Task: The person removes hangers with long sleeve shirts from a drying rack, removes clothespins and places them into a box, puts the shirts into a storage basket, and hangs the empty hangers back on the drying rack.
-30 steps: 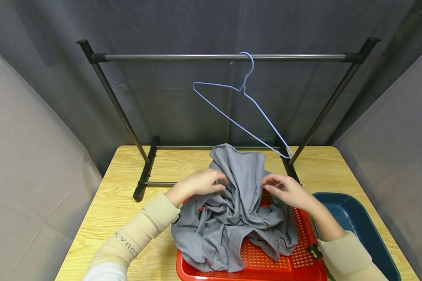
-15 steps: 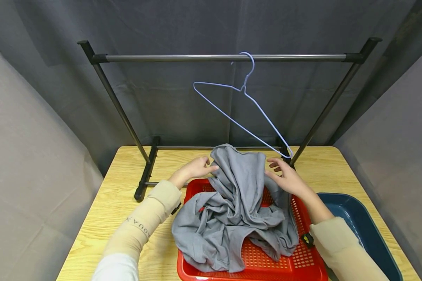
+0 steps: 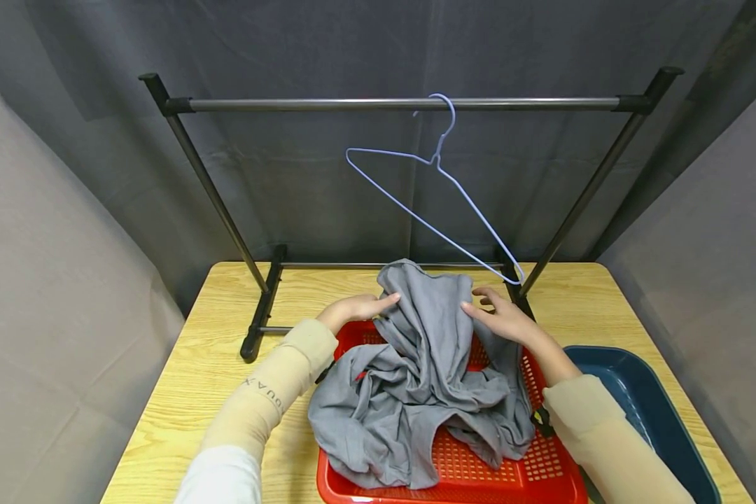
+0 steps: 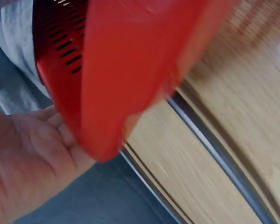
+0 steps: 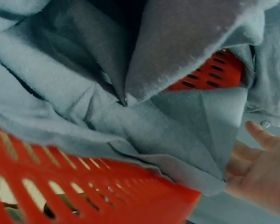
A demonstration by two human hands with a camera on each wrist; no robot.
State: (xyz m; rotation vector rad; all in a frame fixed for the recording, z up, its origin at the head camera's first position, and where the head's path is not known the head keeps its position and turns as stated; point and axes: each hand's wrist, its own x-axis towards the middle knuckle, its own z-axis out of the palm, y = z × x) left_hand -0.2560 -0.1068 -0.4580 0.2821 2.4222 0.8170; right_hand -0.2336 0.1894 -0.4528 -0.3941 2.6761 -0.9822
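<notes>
A crumpled grey garment (image 3: 428, 364) lies in a red perforated basket (image 3: 498, 490), its far end bunched up over the basket's back rim. At the left of that raised end, my left hand (image 3: 355, 308) has its thumb extended against the cloth. The left wrist view shows its palm upward, its fingers partly hidden behind the basket. On the opposite side, my right hand (image 3: 504, 318) holds its thumb by the cloth edge, with its fingers spread and slightly bent. In the right wrist view, its fingers are beside the cloth, partly hidden by a fold.
A lilac hanger (image 3: 438, 159) hangs from the rail (image 3: 290, 105) of a dark metal rack above the basket. The rack's feet (image 3: 261, 315) stand on the wooden table (image 3: 183, 392). Right of the basket is a dark blue tray (image 3: 611, 357).
Both hands have moved away from me and outward, then in toward the garment's raised far end. The garment, basket and hanger look nearly unchanged.
</notes>
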